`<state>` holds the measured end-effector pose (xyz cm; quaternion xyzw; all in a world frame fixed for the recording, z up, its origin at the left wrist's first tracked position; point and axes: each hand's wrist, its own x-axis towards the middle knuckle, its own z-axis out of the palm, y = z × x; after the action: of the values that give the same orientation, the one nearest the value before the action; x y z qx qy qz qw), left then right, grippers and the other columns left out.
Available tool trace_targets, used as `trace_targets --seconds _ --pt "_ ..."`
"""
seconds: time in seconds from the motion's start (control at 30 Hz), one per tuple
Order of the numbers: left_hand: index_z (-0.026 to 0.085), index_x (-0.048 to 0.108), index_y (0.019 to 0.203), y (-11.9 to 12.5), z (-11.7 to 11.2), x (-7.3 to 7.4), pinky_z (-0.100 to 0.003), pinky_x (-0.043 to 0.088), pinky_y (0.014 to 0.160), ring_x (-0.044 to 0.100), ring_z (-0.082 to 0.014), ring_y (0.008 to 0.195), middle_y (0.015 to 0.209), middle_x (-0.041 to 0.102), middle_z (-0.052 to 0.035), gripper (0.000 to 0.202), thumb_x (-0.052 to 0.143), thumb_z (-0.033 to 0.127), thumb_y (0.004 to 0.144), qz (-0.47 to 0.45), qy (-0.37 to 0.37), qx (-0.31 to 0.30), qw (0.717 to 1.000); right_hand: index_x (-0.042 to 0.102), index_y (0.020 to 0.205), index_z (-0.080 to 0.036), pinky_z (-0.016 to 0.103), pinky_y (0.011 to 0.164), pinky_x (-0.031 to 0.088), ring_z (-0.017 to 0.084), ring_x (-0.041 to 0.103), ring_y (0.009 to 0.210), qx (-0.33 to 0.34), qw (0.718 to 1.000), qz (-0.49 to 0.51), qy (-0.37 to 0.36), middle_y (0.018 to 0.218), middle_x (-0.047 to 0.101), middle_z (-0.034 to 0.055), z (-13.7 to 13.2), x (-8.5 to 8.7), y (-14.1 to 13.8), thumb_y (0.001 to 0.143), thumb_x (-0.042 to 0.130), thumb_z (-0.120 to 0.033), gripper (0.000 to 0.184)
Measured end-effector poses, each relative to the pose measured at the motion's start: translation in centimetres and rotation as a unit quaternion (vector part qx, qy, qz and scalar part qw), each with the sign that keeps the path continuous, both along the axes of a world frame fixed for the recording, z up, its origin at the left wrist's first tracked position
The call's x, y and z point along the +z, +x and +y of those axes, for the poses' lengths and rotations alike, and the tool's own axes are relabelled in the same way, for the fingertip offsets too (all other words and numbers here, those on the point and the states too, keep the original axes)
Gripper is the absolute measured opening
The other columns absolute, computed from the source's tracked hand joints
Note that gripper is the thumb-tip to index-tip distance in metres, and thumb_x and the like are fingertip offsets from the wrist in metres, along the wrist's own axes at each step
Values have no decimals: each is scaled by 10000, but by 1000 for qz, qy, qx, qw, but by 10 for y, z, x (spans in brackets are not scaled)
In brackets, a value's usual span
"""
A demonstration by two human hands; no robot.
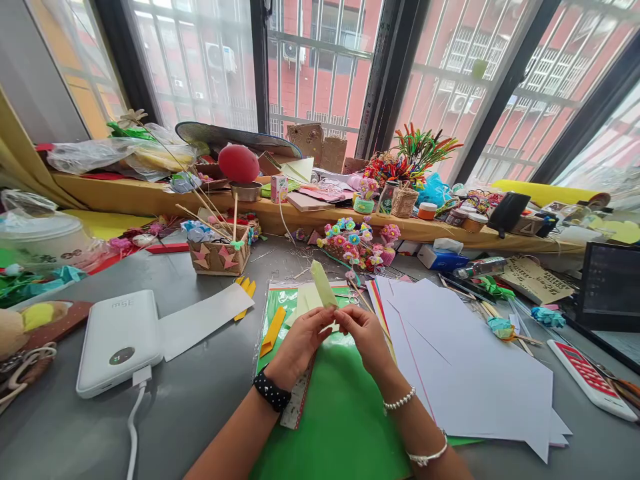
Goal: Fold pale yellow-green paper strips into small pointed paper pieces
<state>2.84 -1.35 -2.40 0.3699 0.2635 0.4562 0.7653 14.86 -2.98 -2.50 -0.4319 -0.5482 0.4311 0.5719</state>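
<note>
Pale green paper strip (pixel 324 285) stands tilted above the green mat (pixel 345 413), its lower end pinched by fingertips of both the left hand (pixel 299 343) and right hand (pixel 369 339). Recommended handling: align edges, press any crease evenly, avoid crushing the free upper tip.

Here's the pale-green paper strip (pixel 325 285), its lower end lost behind the fingertips of the left hand (pixel 297 343) and right hand (pixel 367 337)! The ruler (pixel 297 403) slips under that left hand, upper stretch covered. The white cable (pixel 133 427) is cut by the bottom edge, the black-framed screen (pixel 610 283) by the right; the calculator's (pixel 587 377) key markings? Too small to read!
</note>
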Motion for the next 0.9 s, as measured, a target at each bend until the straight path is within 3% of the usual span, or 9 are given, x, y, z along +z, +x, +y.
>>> trace_targets --seconds 0.43,0.63,0.9 --pt "161 638 658 0 0 1 -197 359 623 484 -93 675 701 580 6 65 615 214 626 17 -21 66 997 533 645 -171 199 479 374 81 437 530 0 998 -37 43 629 442 -25 -6 5 -4 739 510 -268 137" --pt "163 627 634 -1 2 0 -194 362 608 481 -83 639 670 562 17 62 617 222 618 14 -25 85 996 591 706 -172 207 484 400 86 481 549 43 996 -61 41 686 484 -5 -5 9 1 742 501 -268 136" --pt "159 624 607 0 -2 7 -197 361 624 486 -94 653 682 569 7 87 632 244 596 61 -7 111 992 607 681 -173 214 494 403 97 497 565 30 997 -68 27 660 500 -2 -3 7 3 724 523 -266 133"
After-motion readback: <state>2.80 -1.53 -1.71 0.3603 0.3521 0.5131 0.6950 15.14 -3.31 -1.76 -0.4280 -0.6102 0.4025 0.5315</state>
